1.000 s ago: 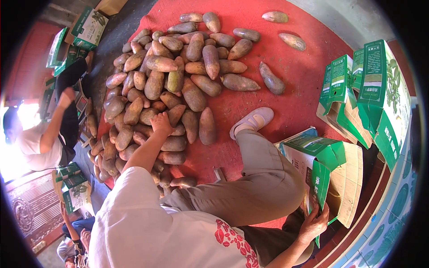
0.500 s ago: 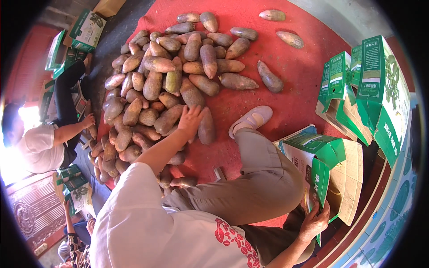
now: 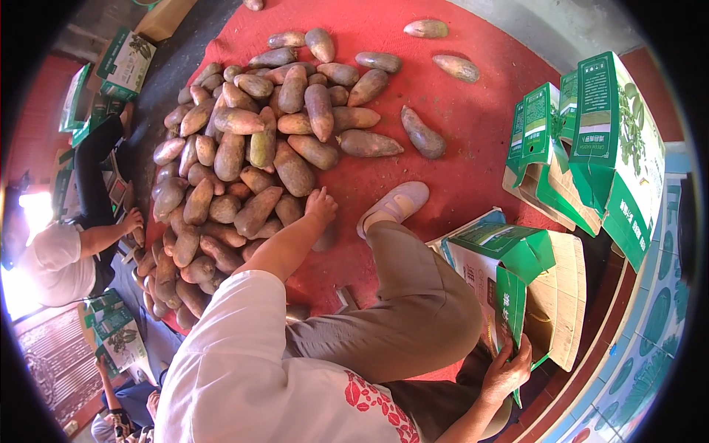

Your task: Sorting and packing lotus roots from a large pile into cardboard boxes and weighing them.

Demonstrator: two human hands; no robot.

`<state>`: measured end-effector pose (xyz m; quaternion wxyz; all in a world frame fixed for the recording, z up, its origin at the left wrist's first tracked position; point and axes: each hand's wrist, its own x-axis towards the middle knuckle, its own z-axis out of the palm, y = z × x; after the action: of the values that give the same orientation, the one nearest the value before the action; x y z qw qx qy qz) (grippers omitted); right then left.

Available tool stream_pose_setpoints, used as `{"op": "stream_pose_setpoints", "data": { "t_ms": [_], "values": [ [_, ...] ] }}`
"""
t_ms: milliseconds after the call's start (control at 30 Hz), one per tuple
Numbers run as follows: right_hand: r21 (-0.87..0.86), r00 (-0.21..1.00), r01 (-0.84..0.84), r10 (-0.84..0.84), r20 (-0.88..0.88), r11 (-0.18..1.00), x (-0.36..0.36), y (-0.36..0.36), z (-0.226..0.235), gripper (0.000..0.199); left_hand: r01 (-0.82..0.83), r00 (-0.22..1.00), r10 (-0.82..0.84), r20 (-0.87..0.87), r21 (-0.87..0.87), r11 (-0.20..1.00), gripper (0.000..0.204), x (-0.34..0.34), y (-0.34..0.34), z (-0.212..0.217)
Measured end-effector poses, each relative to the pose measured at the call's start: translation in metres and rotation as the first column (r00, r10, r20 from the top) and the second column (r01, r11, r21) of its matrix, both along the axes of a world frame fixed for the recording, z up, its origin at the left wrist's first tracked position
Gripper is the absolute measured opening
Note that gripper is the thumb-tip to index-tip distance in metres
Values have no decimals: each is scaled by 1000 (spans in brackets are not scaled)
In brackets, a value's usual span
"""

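Observation:
A large pile of long, brownish-pink root vegetables lies on the red mat. At its near right edge, my left hand curls over a root vegetable, which my hand and forearm partly hide. Low on the right, my right hand pinches the edge of an opened green-and-white carton, thumb on one side and fingers on the other. The carton lies tilted beside my bent knee, its brown cardboard flap spread outward. What is inside it is mostly hidden.
More green-and-white cartons stand open at the right. Several loose roots lie beyond the pile. My shoe rests on the mat between pile and carton. Another person sits at the left, near more cartons.
My left hand has shifted right onto the root vegetable beside it, its fingers now more curled. My right hand stays on the carton. The whole view has slid slightly.

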<state>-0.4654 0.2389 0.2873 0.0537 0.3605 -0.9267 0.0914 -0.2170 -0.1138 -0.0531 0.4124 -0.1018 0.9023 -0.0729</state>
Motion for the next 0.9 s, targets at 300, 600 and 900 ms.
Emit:
{"op": "stream_pose_setpoints", "data": {
  "t_ms": [300, 600, 900],
  "values": [
    [-11, 1000, -14, 14, -26, 1000, 0, 0, -2, 18, -77, 997, 77, 1, -18, 997, 35, 18, 14, 9],
    [-19, 1000, -25, 25, -11, 1000, -1, -2, 1, 20, -590, 807, 580, 111, 166, 790, 77, 60, 49, 98],
    [-14, 1000, -27, 27, -13, 1000, 0, -1, 2, 21, -861, 456, 883, 109, 303, 407, 84, 47, 58, 91]
  ]
}}
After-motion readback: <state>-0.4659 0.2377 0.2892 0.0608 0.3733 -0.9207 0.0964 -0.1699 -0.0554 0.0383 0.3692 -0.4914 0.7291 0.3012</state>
